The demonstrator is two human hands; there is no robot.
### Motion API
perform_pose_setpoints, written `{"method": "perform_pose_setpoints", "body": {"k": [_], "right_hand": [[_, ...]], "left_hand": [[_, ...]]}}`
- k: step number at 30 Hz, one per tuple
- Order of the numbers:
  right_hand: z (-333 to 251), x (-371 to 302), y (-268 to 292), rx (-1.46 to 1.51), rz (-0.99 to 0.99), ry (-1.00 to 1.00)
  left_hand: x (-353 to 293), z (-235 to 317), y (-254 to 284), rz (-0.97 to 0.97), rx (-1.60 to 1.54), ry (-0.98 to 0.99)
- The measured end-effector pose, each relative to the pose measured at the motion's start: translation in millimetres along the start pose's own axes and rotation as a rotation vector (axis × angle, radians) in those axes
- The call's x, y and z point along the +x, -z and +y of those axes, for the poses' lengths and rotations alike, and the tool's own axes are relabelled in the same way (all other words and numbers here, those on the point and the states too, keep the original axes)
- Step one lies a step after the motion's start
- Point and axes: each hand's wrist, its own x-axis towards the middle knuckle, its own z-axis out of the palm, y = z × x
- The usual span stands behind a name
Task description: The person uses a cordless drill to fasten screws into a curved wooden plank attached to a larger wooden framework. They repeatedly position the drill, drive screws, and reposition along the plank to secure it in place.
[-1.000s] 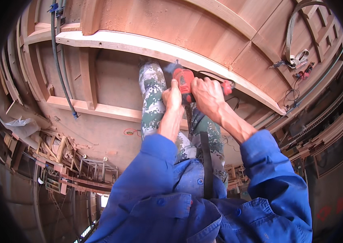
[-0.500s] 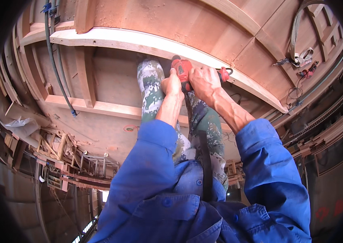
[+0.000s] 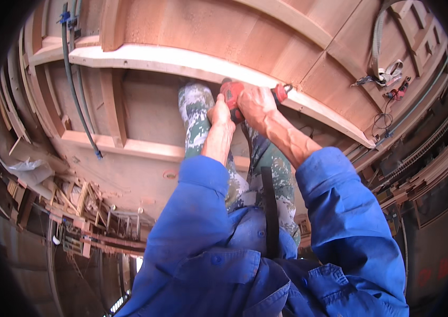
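A red power tool (image 3: 230, 94) with black parts rests against the near edge of a long pale wooden beam (image 3: 176, 64). My left hand (image 3: 220, 112) is closed round its left, lower side. My right hand (image 3: 258, 104) wraps over the handle from above, and the red rear end with a black loop sticks out to its right. The underside of the tool is hidden, so its exact kind cannot be told. Both my forearms, in blue sleeves, reach forward over my camouflage-patterned legs (image 3: 196, 108).
Wooden ribs (image 3: 112, 103) and a lower rail (image 3: 152, 150) frame the panel around me. Hoses (image 3: 71, 74) hang across the beam's left end. At the right lie a webbing strap (image 3: 388, 74) and another red tool (image 3: 398, 91) with a cable. A plastic bag (image 3: 28, 171) is at the left.
The power tool and both hands have shifted slightly left along the beam. The view has tilted a little, so the beam's left part appears lower. Both hands keep their grip.
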Motion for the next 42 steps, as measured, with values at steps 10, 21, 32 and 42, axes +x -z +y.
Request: {"method": "perform_pose_setpoints", "body": {"k": [10,21,32,42], "right_hand": [[-6.4,-52.7,1.4,0.128,0.032,0.007],[-45.0,-279.5,-7.4,0.461,0.468,-0.13],[-132.8,-385.1,-133.2,0.992,0.762,-0.724],[-100.2,-385.2,-224.9,1.327,0.767,-0.804]], "left_hand": [[-52.8,10.3,23.1,-0.19,0.118,0.004],[-241.1,-10.7,110.6,-0.623,0.275,-0.056],[-258.6,-120.0,100.2,-0.879,0.479,0.305],[-225.5,-211.7,60.4,-0.833,0.62,0.253]]}}
